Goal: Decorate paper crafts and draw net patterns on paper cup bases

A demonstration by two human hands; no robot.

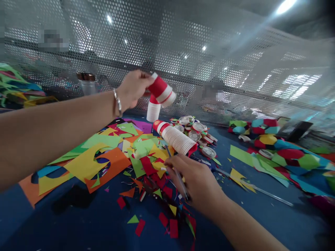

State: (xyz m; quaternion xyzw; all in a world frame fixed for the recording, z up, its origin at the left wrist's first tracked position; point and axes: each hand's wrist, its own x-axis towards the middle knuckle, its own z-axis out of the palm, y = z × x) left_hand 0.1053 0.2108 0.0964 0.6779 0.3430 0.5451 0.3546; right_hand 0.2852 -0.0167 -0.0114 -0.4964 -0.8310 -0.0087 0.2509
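My left hand [136, 87], with a silver bracelet at the wrist, pinches a red and white paper cup [160, 87] by its base. The cup is tilted in the air, with its rim toward the lower right, and seems to be nested with another. Behind it stands an upright stack of paper cups [153, 111]. A longer stack of paper cups [178, 138] lies on its side, just beyond my right hand [195, 179]. The fingers of that hand close around a slim pen [180, 179], which slants up to the left above paper scraps.
Cut coloured paper [110, 139] covers the left of the blue table [117, 230]. Cut cup bottoms [193, 129] lie in a heap behind the cups. A clear thin rod [272, 196] and coloured paper shapes [290, 157] lie at right. A perforated metal screen [178, 42] rises behind.
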